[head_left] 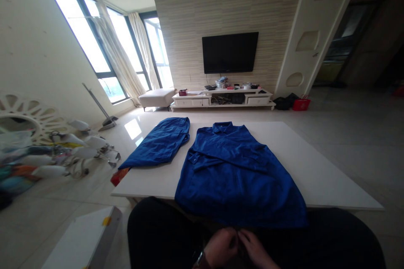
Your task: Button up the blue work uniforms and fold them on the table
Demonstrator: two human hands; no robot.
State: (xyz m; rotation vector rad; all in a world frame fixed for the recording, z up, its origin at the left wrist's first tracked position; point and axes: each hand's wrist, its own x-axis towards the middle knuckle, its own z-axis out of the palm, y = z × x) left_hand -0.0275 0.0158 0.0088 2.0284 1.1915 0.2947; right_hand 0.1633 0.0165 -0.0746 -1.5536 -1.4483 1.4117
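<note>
A blue long-sleeved shirt [233, 176] lies spread on the white table, collar away from me, its sleeves folded across the front. Its hem hangs over the near edge towards my lap. Low in the view, just below that hem, my left hand [221, 246] has its fingers curled, with a watch on the wrist. Close beside it is my right hand [252, 247], fingers pressed together, the fingertips of both hands nearly meeting. Whatever may be between the fingers is too dark and small to make out. To the left of the shirt lies a folded blue garment [159, 142].
The white table [318, 168] stands before my knees. A white box [83, 235] is at the lower left. Lamp parts and bags [82, 145] clutter the floor at left. A low TV cabinet [192, 101], a grey stool [157, 98] and a red bag [301, 104] stand beyond.
</note>
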